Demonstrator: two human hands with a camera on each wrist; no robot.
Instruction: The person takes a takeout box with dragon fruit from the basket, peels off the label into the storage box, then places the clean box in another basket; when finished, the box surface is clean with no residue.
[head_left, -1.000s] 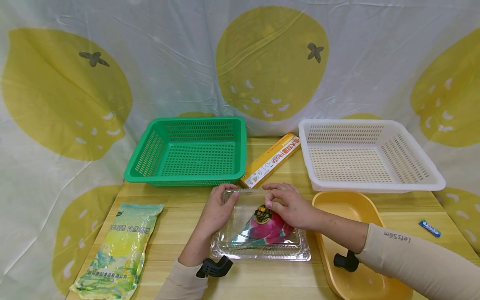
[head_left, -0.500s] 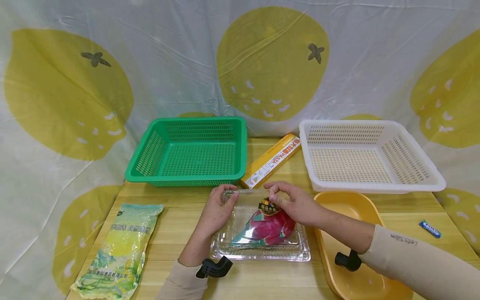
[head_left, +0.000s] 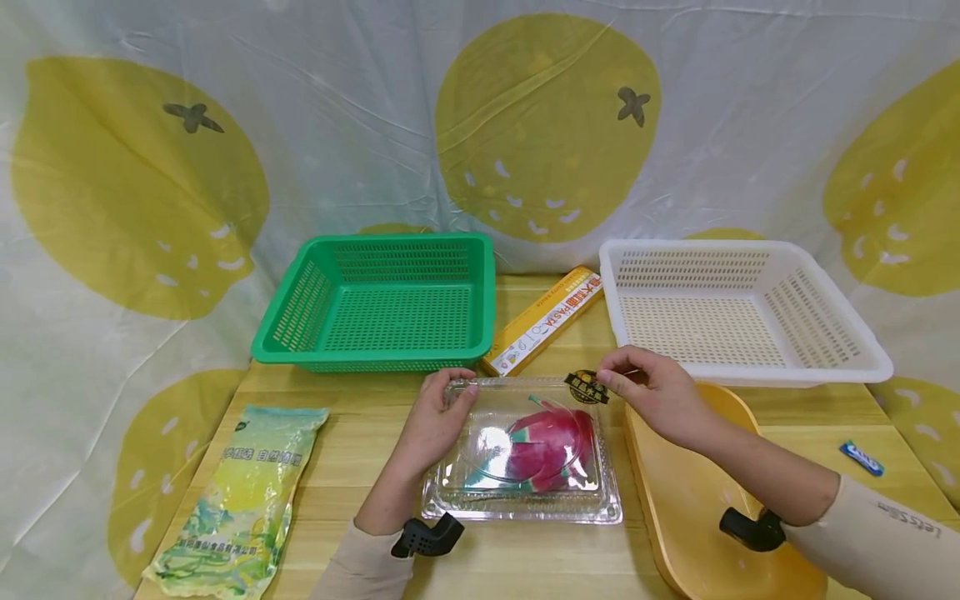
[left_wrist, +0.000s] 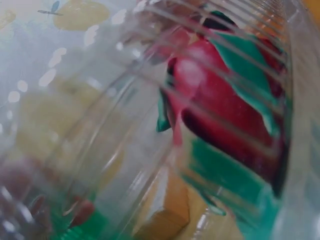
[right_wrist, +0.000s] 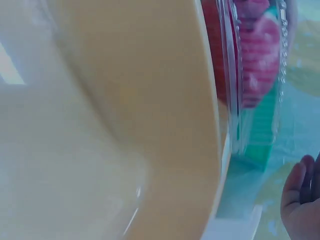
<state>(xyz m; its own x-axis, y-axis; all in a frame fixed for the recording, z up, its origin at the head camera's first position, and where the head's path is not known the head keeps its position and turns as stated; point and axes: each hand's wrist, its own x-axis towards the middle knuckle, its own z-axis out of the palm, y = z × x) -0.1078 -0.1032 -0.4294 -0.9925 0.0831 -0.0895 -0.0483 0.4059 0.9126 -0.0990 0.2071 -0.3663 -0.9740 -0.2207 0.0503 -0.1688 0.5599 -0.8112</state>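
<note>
A clear plastic clamshell box (head_left: pixel 517 507) lies closed on the table, a red dragon fruit (head_left: pixel 551 446) with green scales inside. My left hand (head_left: pixel 433 421) grips the box's far left corner, thumb on the lid. Between thumb and finger, my right hand (head_left: pixel 663 400) pinches a black and gold sticker (head_left: pixel 587 387) by its right side, at the far right corner of the box. The left wrist view shows the dragon fruit (left_wrist: pixel 215 95) close up through ribbed plastic. In the right wrist view, the box (right_wrist: pixel 257 120) appears past the yellow basin's rim.
A yellow basin (head_left: pixel 652 508) stands right of the box, under my right forearm. Behind are a green basket (head_left: pixel 375 365), a pasta box (head_left: pixel 540 321) and a white basket (head_left: pixel 750 373). A green-yellow food packet (head_left: pixel 236 500) lies left, a small blue wrapper (head_left: pixel 861 458) far right.
My right hand has moved right and away from me, taking the sticker from over the dragon fruit to the box's far right corner. The left hand has stayed at its corner.
</note>
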